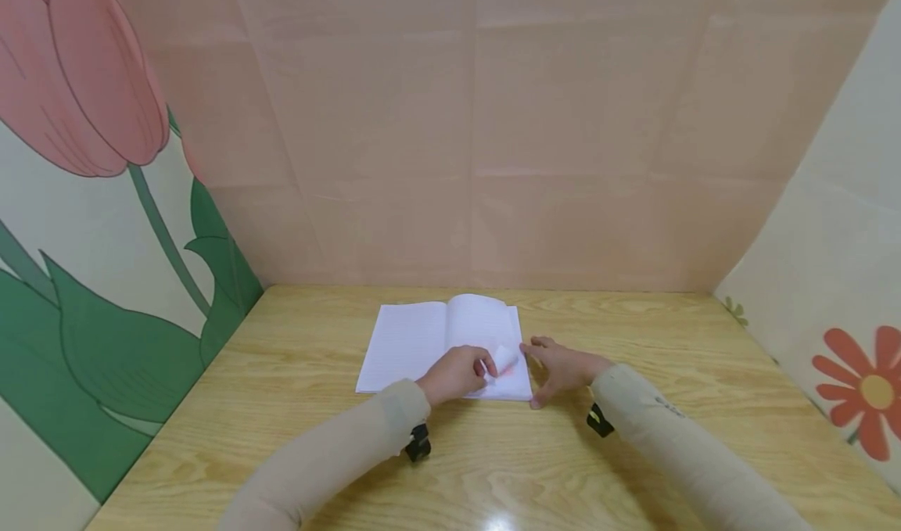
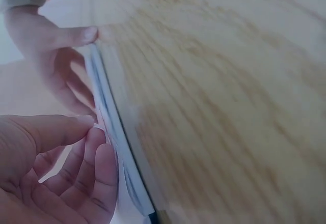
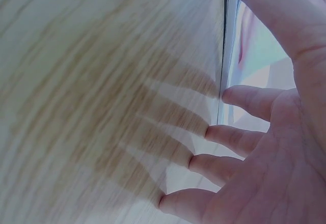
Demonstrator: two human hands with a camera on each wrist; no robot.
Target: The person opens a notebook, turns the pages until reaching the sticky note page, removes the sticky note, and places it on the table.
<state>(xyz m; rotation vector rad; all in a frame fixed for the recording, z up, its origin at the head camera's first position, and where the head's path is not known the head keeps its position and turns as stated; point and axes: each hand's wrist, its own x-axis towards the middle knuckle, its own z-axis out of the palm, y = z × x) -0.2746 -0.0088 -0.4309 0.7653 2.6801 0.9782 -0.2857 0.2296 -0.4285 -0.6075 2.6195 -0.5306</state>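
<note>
An open notebook (image 1: 404,343) with faintly lined white pages lies flat on the wooden table. Thumb and index finger of my left hand (image 1: 457,373) pinch the lower corner of a right-hand page (image 1: 479,321), which bulges upward and curls. Pinkish marks show beneath the curl. My right hand (image 1: 566,365) is by the notebook's right edge, its thumb at the lower corner and its fingers spread higher up. The right wrist view shows those fingers (image 3: 244,102) extended, the index fingertip against the notebook's edge. In the left wrist view the pinched paper (image 2: 99,127) is a small white bit.
The wooden table (image 1: 296,343) extends around the notebook on every side. A plain pinkish sheet (image 1: 464,163) hangs behind it. Flower-printed panels (image 1: 845,242) stand at the left and right. Dark devices (image 1: 418,443) are strapped under both wrists.
</note>
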